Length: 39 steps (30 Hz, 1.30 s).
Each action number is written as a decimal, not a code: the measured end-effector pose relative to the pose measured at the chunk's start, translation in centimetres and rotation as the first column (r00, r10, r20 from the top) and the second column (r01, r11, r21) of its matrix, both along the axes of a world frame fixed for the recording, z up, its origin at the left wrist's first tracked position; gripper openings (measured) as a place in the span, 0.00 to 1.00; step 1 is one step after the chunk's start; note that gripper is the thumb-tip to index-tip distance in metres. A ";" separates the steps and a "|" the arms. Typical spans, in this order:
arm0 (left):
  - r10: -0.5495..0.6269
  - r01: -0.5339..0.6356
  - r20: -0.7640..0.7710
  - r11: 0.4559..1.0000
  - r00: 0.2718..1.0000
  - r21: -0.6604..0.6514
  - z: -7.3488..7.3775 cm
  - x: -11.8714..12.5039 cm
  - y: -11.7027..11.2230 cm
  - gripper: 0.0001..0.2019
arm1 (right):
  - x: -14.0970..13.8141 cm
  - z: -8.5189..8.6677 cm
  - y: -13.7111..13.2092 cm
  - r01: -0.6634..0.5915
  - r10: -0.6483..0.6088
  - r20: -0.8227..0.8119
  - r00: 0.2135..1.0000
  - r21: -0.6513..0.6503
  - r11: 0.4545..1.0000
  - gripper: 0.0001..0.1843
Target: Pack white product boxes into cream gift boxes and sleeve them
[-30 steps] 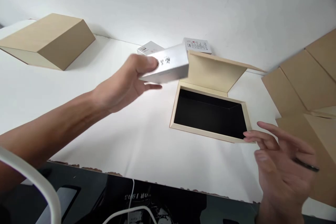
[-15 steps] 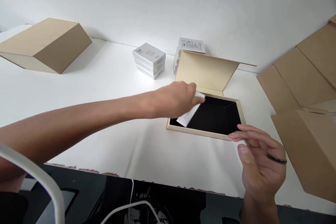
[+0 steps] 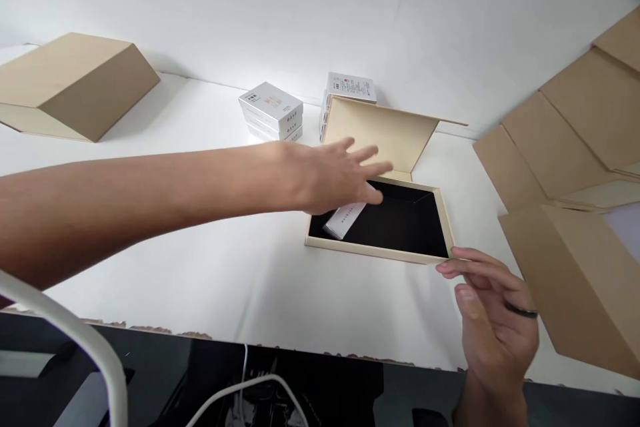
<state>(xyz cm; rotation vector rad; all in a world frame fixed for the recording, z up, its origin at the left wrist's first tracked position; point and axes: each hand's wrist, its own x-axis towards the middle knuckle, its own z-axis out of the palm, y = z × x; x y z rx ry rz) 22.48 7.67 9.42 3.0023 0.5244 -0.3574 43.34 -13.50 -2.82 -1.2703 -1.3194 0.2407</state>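
An open tan gift box (image 3: 380, 251) with a black inside lies on the white table, its lid (image 3: 380, 137) standing up at the back. A small white carton (image 3: 344, 219) rests in the box's left end. My left hand (image 3: 335, 173) hovers over it with fingers stretched out, just above or touching the carton. My right hand (image 3: 493, 313), wearing a dark ring, is open with its fingertips at the box's front right corner.
Two stacks of small white cartons (image 3: 271, 111) (image 3: 349, 90) stand behind the box. A closed tan box (image 3: 75, 85) sits far left. Several tan boxes (image 3: 575, 213) crowd the right side. White cables and a dark surface lie below the table's front edge.
My left hand carried a white carton from above the table down into the box's left end and let it go, its fingers now spread. My right hand stayed by the box's front right corner.
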 end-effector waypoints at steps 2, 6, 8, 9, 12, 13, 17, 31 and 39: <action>-0.149 0.155 -0.087 0.986 0.985 0.064 -0.5 0.4 -0.1 0.21 | 0.1 -0.3 -0.3 -0.036 0.036 -0.001 0.999 -0.027 0.999 0.11; -0.182 0.207 -0.130 0.954 0.975 0.218 -1.6 0.5 -0.3 0.06 | 0.3 -0.8 -0.7 -0.056 0.057 0.007 0.998 -0.061 0.997 0.11; -0.170 0.184 -0.072 0.942 0.983 0.282 -2.3 0.4 -0.4 0.09 | 0.3 -1.0 -0.8 -0.057 0.058 0.011 0.998 -0.058 0.997 0.11; -0.170 0.172 -0.034 0.937 0.985 0.305 -2.7 0.4 -0.5 0.11 | 0.3 -1.1 -0.8 -0.060 0.061 0.013 0.998 -0.059 0.996 0.11; -0.157 0.144 0.026 0.950 0.987 0.277 -3.4 0.5 -0.8 0.23 | 0.1 -1.1 -0.8 -0.061 0.063 0.026 0.998 -0.076 0.995 0.10; -0.131 0.124 0.015 0.966 0.991 0.229 -3.4 0.5 -1.0 0.26 | 0.0 -1.1 -0.8 -0.055 0.058 0.032 0.998 -0.079 0.995 0.10; 0.017 -0.021 -0.050 0.997 0.999 -0.075 -2.9 0.4 -1.6 0.34 | -0.1 -1.3 -0.9 0.041 -0.039 0.094 0.995 -0.026 0.999 0.09; -0.059 0.028 0.379 0.996 0.923 0.087 -4.9 -2.0 -2.9 0.26 | 0.8 -3.2 -1.1 0.290 -0.133 0.584 0.801 -0.183 0.939 0.22; 0.656 -0.689 0.622 0.682 0.427 -0.245 -4.1 -9.5 10.1 0.49 | 1.0 -4.9 -1.8 0.277 -0.088 0.537 0.839 -0.282 0.918 0.34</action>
